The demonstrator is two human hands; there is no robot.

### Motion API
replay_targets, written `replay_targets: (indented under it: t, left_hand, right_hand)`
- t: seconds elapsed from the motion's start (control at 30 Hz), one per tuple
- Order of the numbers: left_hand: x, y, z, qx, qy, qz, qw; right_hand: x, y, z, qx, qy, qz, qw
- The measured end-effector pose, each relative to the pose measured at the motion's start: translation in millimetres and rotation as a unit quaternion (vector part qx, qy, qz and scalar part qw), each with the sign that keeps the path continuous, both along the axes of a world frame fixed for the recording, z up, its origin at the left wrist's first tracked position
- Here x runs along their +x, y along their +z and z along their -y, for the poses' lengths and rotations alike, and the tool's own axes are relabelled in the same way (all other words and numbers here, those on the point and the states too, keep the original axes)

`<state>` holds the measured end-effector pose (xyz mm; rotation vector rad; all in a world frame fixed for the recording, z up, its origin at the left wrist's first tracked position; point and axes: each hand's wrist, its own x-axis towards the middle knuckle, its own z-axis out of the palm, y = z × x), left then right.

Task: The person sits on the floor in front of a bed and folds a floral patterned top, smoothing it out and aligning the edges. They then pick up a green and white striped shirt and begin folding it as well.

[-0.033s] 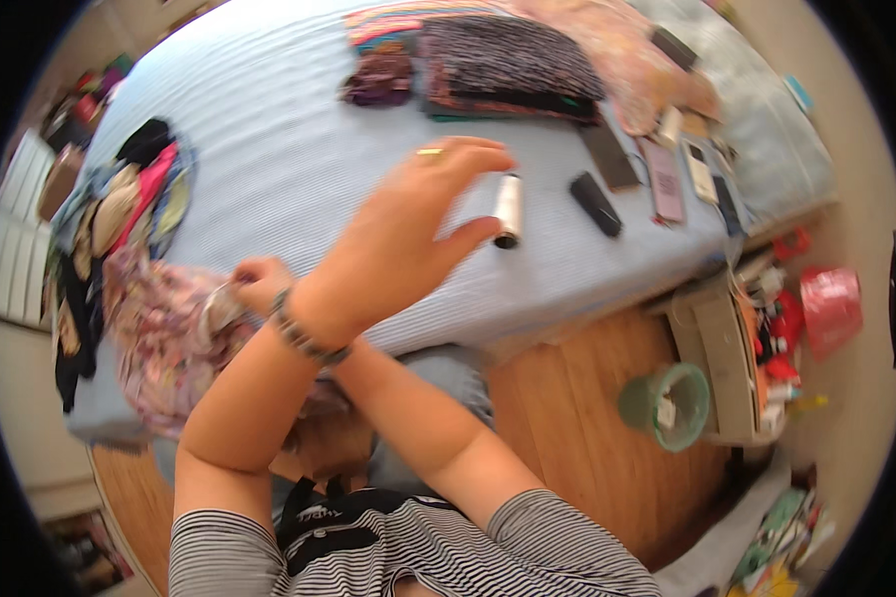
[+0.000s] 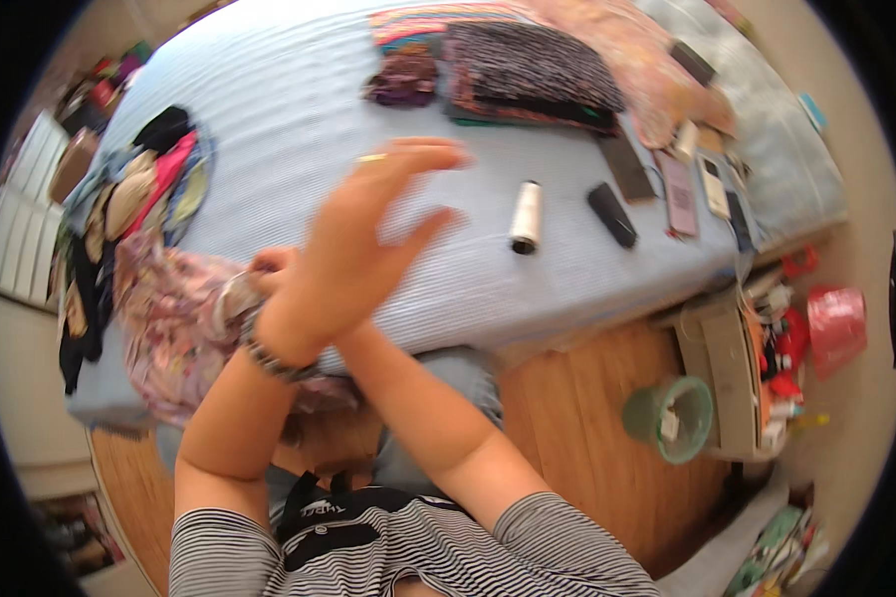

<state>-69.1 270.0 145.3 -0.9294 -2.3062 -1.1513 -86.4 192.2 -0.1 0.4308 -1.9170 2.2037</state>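
My forearms cross, the left one over the right. My left hand [image 2: 353,239], with a ring and a bracelet at the wrist, is raised over the bed with thumb and fingers apart and nothing in it. To its right lies a white cylinder [image 2: 527,214] with dark ends, apart from the fingers. My right hand [image 2: 272,265] is partly hidden behind the left wrist. Its fingers are closed on a pink floral cloth [image 2: 174,338], which spreads over the bed's near left edge and toward my lap.
Mixed clothes [image 2: 134,189] are heaped at the left. Folded dark knitwear [image 2: 533,70] lies at the back. On the right are a black tapered object [image 2: 612,214], a pink phone [image 2: 678,194] and a white device [image 2: 714,187]. A green bin [image 2: 687,423] stands on the floor by a cabinet [image 2: 722,383].
My left hand has moved left, away from the white cylinder. The bed and its things sit slightly further right in the view. My right hand stays at the floral cloth.
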Motion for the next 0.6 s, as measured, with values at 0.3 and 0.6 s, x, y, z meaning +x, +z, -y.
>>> replay_targets:
  t: [0.3, 0.6]
  left_hand:
    - [96.8, -106.6, 246.4, 0.299, 0.257, 0.314, 0.864]
    - [89.4, -80.3, 212.2, 0.156, 0.257, 0.242, 0.922]
  right_hand:
    - [-0.4, 17.1, -32.3, -0.038, 0.386, 0.181, 0.904]
    - [-3.9, 15.9, -33.7, -0.087, 0.392, 0.142, 0.905]
